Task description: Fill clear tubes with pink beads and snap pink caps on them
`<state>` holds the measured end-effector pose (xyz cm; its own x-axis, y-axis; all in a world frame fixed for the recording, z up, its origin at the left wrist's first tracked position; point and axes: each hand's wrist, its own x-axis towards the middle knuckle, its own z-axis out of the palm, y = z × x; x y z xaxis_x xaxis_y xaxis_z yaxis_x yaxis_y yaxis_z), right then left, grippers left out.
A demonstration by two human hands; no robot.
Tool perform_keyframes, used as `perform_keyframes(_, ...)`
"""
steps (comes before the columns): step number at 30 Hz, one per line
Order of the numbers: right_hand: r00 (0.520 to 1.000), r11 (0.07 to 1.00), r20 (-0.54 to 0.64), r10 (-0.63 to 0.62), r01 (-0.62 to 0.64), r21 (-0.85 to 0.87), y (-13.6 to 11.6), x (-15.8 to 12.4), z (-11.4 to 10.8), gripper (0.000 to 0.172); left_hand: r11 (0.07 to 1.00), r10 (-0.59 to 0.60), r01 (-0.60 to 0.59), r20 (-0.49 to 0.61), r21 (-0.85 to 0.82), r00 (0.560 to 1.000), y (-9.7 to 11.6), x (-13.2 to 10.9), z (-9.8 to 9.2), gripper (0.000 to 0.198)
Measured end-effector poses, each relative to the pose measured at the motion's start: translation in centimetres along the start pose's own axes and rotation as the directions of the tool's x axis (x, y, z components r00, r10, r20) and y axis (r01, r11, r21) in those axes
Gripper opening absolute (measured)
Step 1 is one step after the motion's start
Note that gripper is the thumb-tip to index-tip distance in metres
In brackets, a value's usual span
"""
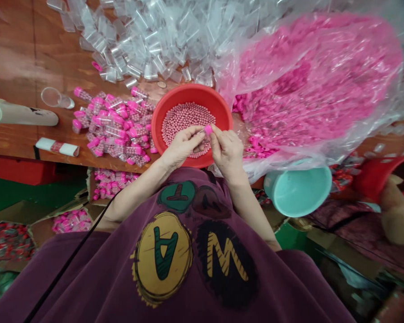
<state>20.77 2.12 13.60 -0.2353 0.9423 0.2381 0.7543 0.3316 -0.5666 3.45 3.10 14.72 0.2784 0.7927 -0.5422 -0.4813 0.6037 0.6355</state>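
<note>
Filled clear tubes [117, 134] pile up on the left. The left hand [183, 146] and right hand [227, 152] both pinch a small pink cap [208, 130] right over a red bowl [188, 92] of pink beads [185, 119], smart spot for catching drops. Bag of pink caps [309, 85] on the right.

The left hand [183, 146] and right hand [227, 150] sit over a red basin [191, 94], with open air above its beads [185, 121]. To the right, a bulging plastic bag [309, 80] of pink caps blocks the way, its edge reaching the basin. To the left, a heap of filled tubes [116, 128] stands in the way; past it lies bare worktop [30, 58]. Ahead, loose clear tubes [144, 40] crowd the far rim. A teal bowl [298, 190] stands just beside the bag's near edge.
</note>
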Motion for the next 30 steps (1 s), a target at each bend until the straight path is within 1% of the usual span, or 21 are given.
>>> perform_keyframes(4,0.999,0.997,0.030,0.041,-0.043,0.066,-0.5,0.2,0.2,0.045,1.000,0.001,-0.002,-0.034,-0.014,0.999,0.0,-0.1,-0.1,0.020)
perform_keyframes(8,0.998,0.996,0.042,0.038,-0.041,0.081,-0.8,0.3,0.4,0.045,1.000,0.007,-0.008,-0.046,-0.019,0.999,-0.1,-0.2,-0.2,0.018)
perform_keyframes(12,0.995,0.976,0.067,0.076,-0.088,0.198,-0.9,0.2,0.7,0.042,0.999,0.027,-0.025,-0.065,0.031,0.998,-0.2,-0.2,-0.4,0.018)
perform_keyframes(15,0.993,0.973,0.077,0.085,-0.099,0.208,-0.8,-0.2,1.0,0.041,0.997,0.045,-0.041,-0.067,0.062,0.997,-0.5,-0.2,-0.7,0.018)
perform_keyframes(17,0.994,0.973,0.061,0.089,-0.100,0.209,-0.7,-0.4,1.1,0.041,0.996,0.059,-0.056,-0.043,0.074,0.997,-0.5,-0.1,-0.9,0.018)
perform_keyframes(19,0.991,0.956,0.038,0.131,-0.137,0.261,-0.8,-0.5,1.0,0.041,0.995,0.063,-0.063,0.005,0.079,0.998,-0.3,-0.1,-0.9,0.020)
perform_keyframes(22,0.967,0.881,0.002,0.255,-0.234,0.412,-1.3,-0.4,0.6,0.043,0.996,0.057,-0.062,0.090,0.057,0.994,0.2,0.0,-0.8,0.026)
perform_keyframes(24,0.951,0.840,-0.014,0.308,-0.265,0.474,-1.9,-0.3,0.2,0.045,0.998,0.048,-0.051,0.118,0.025,0.992,0.4,-0.1,-0.6,0.030)
perform_keyframes(25,0.950,0.839,-0.024,0.311,-0.263,0.476,-2.1,-0.2,0.0,0.045,0.999,0.044,-0.045,0.122,0.005,0.992,0.4,-0.2,-0.5,0.032)
perform_keyframes(27,0.960,0.875,-0.053,0.276,-0.228,0.427,-2.4,-0.3,-0.5,0.044,0.998,0.044,-0.039,0.116,-0.039,0.992,0.3,-0.4,-0.3,0.034)
perform_keyframes(30,0.984,0.959,-0.091,0.155,-0.128,0.251,-2.4,-0.4,-1.1,0.043,0.995,0.051,-0.041,0.109,-0.087,0.993,-0.1,-0.6,-0.3,0.033)
